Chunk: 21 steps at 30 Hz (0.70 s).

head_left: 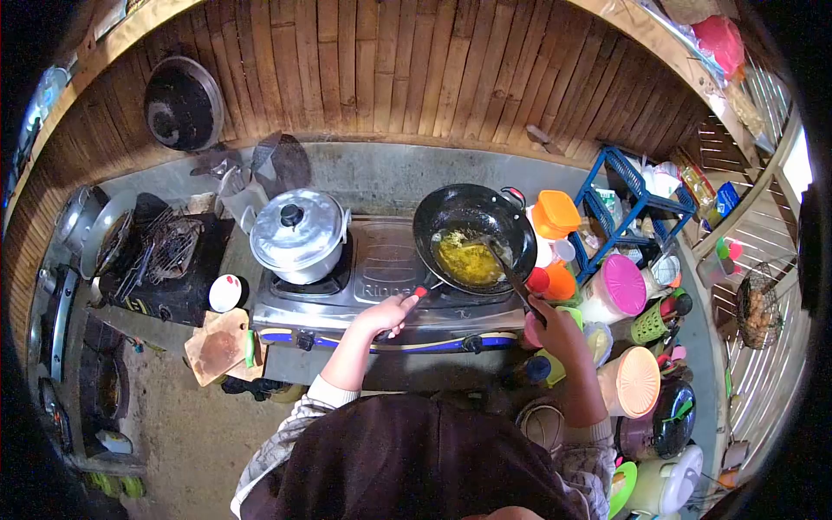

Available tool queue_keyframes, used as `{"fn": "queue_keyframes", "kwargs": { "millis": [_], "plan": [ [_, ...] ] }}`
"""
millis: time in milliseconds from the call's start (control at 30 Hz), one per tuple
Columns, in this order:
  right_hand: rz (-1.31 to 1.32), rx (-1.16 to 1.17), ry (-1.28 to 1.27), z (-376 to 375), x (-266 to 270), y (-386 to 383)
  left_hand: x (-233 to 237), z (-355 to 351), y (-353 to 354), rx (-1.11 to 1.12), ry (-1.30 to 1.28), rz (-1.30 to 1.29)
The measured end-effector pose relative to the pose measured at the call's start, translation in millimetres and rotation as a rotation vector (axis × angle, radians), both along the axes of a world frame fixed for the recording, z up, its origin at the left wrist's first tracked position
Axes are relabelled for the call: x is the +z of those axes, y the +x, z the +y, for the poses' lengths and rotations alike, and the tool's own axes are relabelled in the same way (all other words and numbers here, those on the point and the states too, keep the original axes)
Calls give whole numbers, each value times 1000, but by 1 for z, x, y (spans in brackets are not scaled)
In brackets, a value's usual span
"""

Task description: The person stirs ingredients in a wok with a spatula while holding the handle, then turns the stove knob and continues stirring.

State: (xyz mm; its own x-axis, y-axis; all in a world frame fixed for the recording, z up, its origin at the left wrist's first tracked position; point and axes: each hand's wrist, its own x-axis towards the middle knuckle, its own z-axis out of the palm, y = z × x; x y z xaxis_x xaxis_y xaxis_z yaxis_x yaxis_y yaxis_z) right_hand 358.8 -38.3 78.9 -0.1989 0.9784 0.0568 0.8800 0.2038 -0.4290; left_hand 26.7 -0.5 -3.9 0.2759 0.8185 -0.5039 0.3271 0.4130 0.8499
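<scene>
A black wok (pixel 433 212) sits over the right burner of the gas stove (pixel 377 251), with yellow oil and some pale chopped bits in its bottom. My left hand (pixel 393 316) is closed round the wok's red and black handle, at the front of the stove. In my right hand (pixel 555 328) is the dark handle of a spatula (pixel 510 276). The spatula slants down to the left into the wok, its tip in the oil. On the left burner stands a lidded silver pot (pixel 299 234), apart from both hands.
Close right of the wok are orange containers (pixel 555 214), a pink-lidded tub (pixel 622 284), a peach-lidded tub (pixel 637 381) and a blue rack (pixel 611 204). Cutting boards (pixel 217 347) and a charred grill rack (pixel 173 247) are on the left. A bamboo wall (pixel 390 69) rises behind the stove.
</scene>
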Motion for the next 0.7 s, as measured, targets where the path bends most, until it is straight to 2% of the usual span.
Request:
{"fn": "queue_keyframes", "kwargs": {
  "millis": [67,133,267,333,467,567,700],
  "plan": [
    [30,42,46,-12,16,2,2,0,0,-5,-7,-12],
    [-1,-28,-131,-27,46,-2,-4,2,-1,-8,-5,-5],
    [-74,-13,-85,-40,57,15,-4,3,-1,-8,-6,0],
    [-191,-16,-151,-46,75,15,-3,2,-1,-10,-3,1],
    [-153,-19,-103,-56,83,25,-9,5,-3,-22,-7,-21],
    [-138,-14,-176,-60,94,28,-9,5,-3,-19,4,-13],
    [-235,-77,-193,-68,104,24,-6,6,-4,-31,-7,-5]
  ]
}}
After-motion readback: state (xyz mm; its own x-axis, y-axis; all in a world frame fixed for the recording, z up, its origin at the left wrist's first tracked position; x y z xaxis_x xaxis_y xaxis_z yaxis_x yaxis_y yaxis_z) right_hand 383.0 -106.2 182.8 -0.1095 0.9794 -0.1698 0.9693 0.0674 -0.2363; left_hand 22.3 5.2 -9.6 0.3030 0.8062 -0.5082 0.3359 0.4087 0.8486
